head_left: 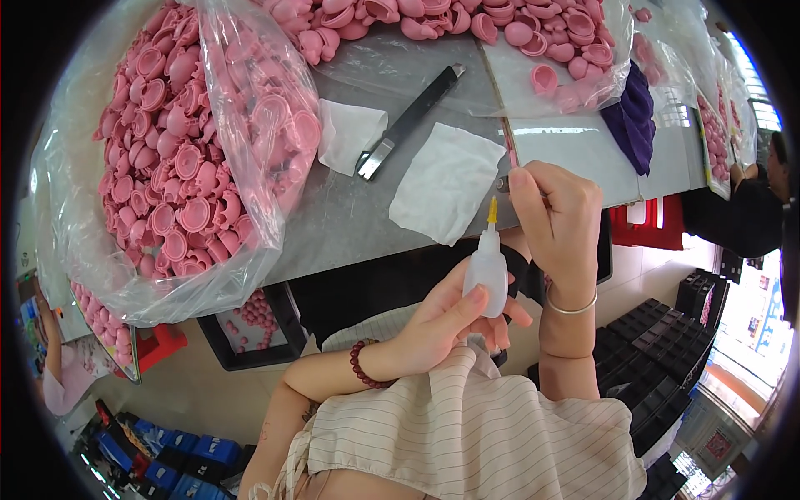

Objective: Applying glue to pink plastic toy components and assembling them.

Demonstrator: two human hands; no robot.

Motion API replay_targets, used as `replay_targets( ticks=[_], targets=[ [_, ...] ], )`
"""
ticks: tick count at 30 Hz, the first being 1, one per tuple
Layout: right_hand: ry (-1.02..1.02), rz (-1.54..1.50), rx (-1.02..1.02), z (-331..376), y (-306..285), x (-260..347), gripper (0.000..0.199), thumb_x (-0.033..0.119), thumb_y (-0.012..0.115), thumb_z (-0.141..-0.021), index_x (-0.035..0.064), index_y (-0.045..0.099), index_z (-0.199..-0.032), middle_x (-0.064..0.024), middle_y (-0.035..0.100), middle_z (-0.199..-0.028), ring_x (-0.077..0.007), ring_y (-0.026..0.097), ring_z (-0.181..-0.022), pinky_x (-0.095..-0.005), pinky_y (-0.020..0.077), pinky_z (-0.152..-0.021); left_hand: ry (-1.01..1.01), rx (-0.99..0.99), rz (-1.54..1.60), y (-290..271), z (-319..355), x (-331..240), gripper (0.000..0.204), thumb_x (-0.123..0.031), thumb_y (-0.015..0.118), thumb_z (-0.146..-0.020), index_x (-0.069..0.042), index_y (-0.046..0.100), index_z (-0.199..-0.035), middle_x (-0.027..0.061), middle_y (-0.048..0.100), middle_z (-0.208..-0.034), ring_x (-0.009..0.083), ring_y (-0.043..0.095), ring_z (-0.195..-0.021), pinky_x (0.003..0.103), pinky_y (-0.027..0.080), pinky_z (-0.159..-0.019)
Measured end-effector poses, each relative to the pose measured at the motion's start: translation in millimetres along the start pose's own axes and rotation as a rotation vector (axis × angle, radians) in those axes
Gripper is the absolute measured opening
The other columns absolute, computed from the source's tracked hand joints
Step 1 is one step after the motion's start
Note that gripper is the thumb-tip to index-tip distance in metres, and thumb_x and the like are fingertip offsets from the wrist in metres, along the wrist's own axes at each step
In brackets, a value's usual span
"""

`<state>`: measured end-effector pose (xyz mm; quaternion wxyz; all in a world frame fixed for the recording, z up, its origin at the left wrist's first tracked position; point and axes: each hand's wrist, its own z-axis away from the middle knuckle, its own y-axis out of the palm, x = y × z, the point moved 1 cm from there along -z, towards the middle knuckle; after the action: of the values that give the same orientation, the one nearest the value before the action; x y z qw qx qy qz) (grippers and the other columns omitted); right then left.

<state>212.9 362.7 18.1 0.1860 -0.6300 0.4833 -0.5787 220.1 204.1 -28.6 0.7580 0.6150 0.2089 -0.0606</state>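
My left hand (pixel 437 321) is wrapped round a small white squeeze bottle (pixel 487 279), which stands upright with a thin yellow tip (pixel 492 210) pointing away from me. Just right of that tip, my right hand (pixel 565 221) is closed in a pinch; a small dark bit shows by its fingertips, too little of it to name. Beyond the bottle, on the grey table (pixel 333 225), lies a white cloth or wipe (pixel 448 183). A smaller folded white one (pixel 353 133) rests farther left. Between them lies a black utility knife (pixel 414 121), set at a slant.
A clear plastic bag (pixel 275 225) full of pink moulded parts (pixel 171 150) fills the table's left. More pink parts (pixel 517 33) are heaped along the far side, near a purple cloth (pixel 631 117). Below the table edge is a black tray (pixel 223 350) with pink pieces. Another person (pixel 750 208) sits at far right.
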Motion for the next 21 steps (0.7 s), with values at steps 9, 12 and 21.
replay_targets(
  ticks=[9, 12, 21],
  targets=[
    [-0.006, 0.011, -0.007, 0.2, 0.8, 1.8, 0.023, 0.014, 0.055, -0.072, 0.0022, 0.047, -0.055, -0.0069, 0.043, -0.046, -0.0232, 0.04, -0.038, -0.0284, 0.0286, -0.037, 0.005, 0.007, -0.01, -0.9, 0.0, 0.3, 0.034, -0.033, 0.034, -0.088, -0.007, 0.032, -0.109, 0.0162, 0.053, -0.093, 0.0121, 0.053, -0.066, 0.024, 0.043, -0.061],
    [-0.006, 0.017, 0.01, -0.4, -0.5, 2.0, 0.023, 0.014, 0.055, -0.072, 0.0023, 0.046, -0.054, -0.0067, 0.042, -0.046, -0.0231, 0.04, -0.038, -0.0285, 0.0284, -0.037, -0.002, 0.0, -0.003, 0.1, 0.7, 0.3, 0.034, -0.033, 0.035, -0.088, -0.006, 0.032, -0.109, 0.0161, 0.053, -0.093, 0.012, 0.053, -0.066, 0.023, 0.043, -0.061],
    [0.045, 0.044, 0.023, 1.4, -2.9, 2.0, 0.022, 0.017, 0.055, -0.074, 0.0026, 0.049, -0.059, -0.0073, 0.043, -0.048, -0.0225, 0.04, -0.039, -0.0292, 0.0288, -0.038, 0.002, 0.008, 0.004, 0.7, 1.1, 1.6, 0.033, -0.033, 0.034, -0.089, -0.007, 0.032, -0.109, 0.0163, 0.053, -0.093, 0.0117, 0.053, -0.066, 0.023, 0.043, -0.061]
  ],
)
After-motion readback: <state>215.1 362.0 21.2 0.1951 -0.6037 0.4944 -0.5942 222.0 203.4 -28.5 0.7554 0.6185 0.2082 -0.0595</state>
